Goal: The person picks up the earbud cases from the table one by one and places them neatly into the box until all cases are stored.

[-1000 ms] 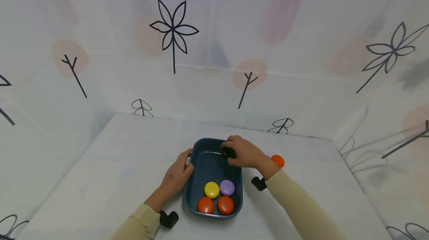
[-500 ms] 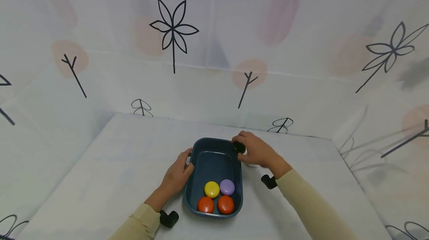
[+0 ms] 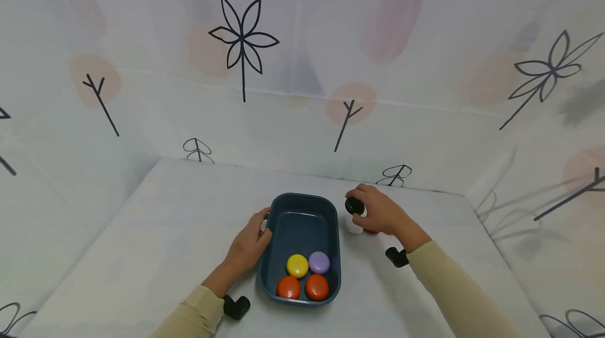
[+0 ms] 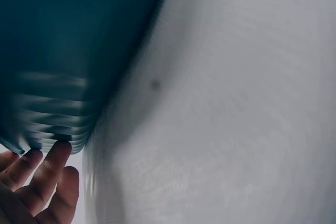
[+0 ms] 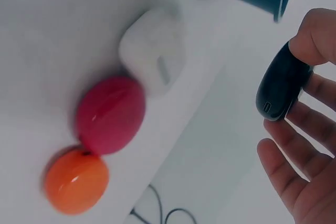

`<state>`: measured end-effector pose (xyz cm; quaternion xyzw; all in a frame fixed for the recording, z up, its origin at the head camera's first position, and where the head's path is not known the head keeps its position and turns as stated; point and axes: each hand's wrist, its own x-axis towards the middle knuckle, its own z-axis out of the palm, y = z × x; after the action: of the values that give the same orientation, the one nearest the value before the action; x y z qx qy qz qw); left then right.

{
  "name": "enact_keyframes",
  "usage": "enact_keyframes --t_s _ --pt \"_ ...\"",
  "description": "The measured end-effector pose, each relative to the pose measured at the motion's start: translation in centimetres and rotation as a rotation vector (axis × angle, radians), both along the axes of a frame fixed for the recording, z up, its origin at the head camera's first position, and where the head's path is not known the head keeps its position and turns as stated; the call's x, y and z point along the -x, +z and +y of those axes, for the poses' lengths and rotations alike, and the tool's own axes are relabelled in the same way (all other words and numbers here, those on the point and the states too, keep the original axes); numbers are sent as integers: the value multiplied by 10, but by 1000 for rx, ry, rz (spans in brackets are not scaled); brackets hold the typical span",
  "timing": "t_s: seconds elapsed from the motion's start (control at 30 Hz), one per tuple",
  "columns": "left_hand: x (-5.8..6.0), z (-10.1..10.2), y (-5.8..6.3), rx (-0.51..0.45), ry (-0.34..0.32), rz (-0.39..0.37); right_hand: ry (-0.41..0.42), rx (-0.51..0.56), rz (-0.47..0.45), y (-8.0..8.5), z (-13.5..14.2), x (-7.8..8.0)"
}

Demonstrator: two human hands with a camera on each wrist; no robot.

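Note:
My left hand (image 3: 249, 243) grips the left side of a dark teal rectangular tray (image 3: 302, 199); in the left wrist view its fingertips (image 4: 56, 153) touch the outer wall. Inside the tray's near end lie a yellow rounded disc (image 3: 297, 266), a purple one (image 3: 319, 262) and two orange-red ones (image 3: 289, 287). Right of the tray, my right hand (image 3: 380, 212) pinches a black earbud case (image 5: 281, 85) with a small port at its end, held above the table. Below it sit a white rounded block (image 3: 353, 225), a crimson disc (image 5: 111, 115) and an orange disc (image 5: 77, 181).
A white cloth-covered table (image 3: 179, 233) bears everything, with a patterned fabric backdrop (image 3: 293, 133) behind and at both sides. Black wrist mounts (image 3: 236, 306) sit on both forearms. The tray's rim stands between the two hands.
My right hand has moved right with the black earbud case, from over the tray's far end, across its rim, to beside it. My left hand and the tray stay in place.

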<state>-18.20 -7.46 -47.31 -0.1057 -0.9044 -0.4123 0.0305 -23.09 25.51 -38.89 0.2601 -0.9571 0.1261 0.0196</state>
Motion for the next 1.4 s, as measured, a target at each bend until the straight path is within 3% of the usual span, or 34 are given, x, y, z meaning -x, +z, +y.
enact_keyframes --t_s 0.8,1.4 --pt "0 -1 -3 8 4 -3 -159 -74 -45 -18 85 -9" --pt "-2 0 -1 8 14 -5 -277 -115 -99 -37 116 -11"
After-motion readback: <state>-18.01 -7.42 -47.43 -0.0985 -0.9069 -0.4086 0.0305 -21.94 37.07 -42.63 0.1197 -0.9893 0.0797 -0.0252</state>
